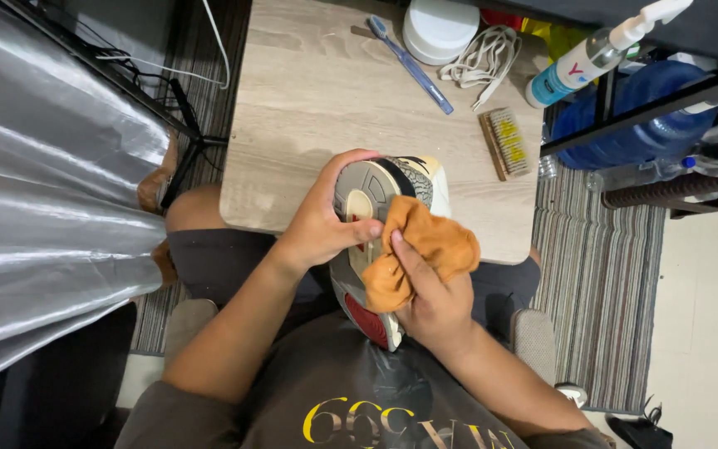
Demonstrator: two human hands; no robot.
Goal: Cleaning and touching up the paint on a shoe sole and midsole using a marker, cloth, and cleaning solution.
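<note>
Item in hand: one shoe [376,195], sole up, at the near edge of the table [309,108]; my left hand [322,224] is closed round its side and my right hand [434,299] is bunched on an orange cloth [421,249] pressed against the sole. Nearby on the table: toothbrush [413,65], bristle brush [506,143], laces [484,54], white tub [440,29], spray bottle [596,54]. To my judgement, good wiping needs firm left-hand bracing and short strokes following the tread grooves.

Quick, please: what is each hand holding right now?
Left hand: closed on the shoe.
Right hand: closed on the orange cloth.
</note>
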